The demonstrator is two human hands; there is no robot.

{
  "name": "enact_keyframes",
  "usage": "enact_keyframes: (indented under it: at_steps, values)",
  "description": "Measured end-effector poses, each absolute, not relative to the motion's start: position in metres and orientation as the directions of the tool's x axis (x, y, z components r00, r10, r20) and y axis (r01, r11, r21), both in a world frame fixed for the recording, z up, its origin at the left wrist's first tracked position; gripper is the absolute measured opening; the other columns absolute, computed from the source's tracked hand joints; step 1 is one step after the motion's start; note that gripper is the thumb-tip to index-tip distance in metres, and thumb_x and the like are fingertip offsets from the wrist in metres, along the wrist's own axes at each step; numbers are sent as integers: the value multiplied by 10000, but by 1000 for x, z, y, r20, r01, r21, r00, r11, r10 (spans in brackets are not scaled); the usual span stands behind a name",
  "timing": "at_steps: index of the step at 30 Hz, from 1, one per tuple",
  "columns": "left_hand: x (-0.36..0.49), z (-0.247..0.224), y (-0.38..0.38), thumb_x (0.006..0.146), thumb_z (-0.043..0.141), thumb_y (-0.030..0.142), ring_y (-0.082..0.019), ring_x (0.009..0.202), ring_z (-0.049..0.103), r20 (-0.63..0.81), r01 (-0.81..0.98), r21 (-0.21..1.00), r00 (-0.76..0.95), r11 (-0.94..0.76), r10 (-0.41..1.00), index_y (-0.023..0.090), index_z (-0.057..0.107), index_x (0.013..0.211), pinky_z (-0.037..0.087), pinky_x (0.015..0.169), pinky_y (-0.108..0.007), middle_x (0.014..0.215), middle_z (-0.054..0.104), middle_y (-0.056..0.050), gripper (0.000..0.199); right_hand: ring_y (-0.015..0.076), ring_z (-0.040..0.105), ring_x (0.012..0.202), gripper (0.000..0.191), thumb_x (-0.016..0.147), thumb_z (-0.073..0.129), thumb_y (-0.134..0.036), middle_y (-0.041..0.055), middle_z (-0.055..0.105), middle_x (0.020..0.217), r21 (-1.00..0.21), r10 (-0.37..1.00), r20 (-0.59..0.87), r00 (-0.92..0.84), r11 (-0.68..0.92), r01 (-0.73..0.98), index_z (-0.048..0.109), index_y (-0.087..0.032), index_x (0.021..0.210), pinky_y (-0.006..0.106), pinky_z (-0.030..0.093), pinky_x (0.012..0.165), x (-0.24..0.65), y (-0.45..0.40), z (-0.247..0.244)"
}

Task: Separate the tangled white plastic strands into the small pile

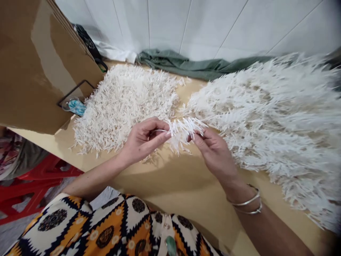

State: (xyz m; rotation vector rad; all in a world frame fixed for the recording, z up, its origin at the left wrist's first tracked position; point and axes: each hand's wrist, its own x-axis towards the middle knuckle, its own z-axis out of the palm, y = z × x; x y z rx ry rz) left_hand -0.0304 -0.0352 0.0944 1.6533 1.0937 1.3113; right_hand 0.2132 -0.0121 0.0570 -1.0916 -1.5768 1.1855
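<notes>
Between my two hands stretches a white fringed plastic strip, bristling with many thin spikes. My left hand pinches its left end between thumb and forefinger. At the other end, my right hand grips the strip with thumb and fingers; a silver bangle circles that wrist. Behind my left hand lies a heap of small white pieces. To the right spreads a larger pile of long white fringed strands, close beside my right hand.
A tall cardboard box stands at the left, with a wire loop and a blue-white item at its lower corner. Dark green cloth runs along the wall behind the yellowish table. Red plastic stools are at lower left.
</notes>
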Motion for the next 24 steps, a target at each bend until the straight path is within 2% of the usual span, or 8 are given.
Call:
enact_keyframes:
  at_steps: [3,7,12,16,19,24]
  values:
    - [-25,68,-42,995,701,339,-83,653,592,270,264,905,251,-334,930,199,755,986,444,604,-203,849,747,-31,150,154,716,777,124,1001,701,-368,3,774,879,-957,965,143,-221,192,218,753,-256,1000,294,576,702,220,-24,60]
    - [-18,38,-50,1002,680,355,-115,725,678,159,387,860,417,-333,895,231,790,932,495,718,-238,883,811,-37,180,195,745,895,87,1018,688,-335,28,782,947,-952,985,78,-152,118,281,753,-278,1010,370,617,851,223,-46,57]
    - [-12,24,-53,1012,684,385,-106,673,651,183,422,805,493,-418,850,243,776,872,476,747,-248,801,795,-8,220,238,728,1017,200,1007,693,-391,67,769,1140,-940,997,-10,-80,18,341,717,-272,1167,456,594,958,216,-63,36]
    - [-13,23,-51,1018,678,344,-97,643,603,203,389,809,518,-441,831,224,751,861,446,719,-240,758,756,-2,210,229,730,1112,277,1021,668,-355,82,759,1256,-959,996,-2,-86,22,281,667,-261,1281,439,601,1001,209,-65,16]
    - [-14,23,-48,1014,669,324,-113,664,593,163,389,817,554,-426,817,227,740,849,430,723,-253,714,703,3,204,219,746,1073,302,979,731,-305,57,782,1162,-967,995,29,-95,52,249,671,-272,1274,407,619,956,207,-66,7]
    - [-12,23,-45,998,686,385,-135,730,592,94,412,852,487,-323,868,217,717,914,443,756,-278,850,725,-33,191,194,752,884,190,905,812,-247,21,793,1003,-971,999,41,-31,47,235,708,-271,1062,378,638,840,205,-69,8]
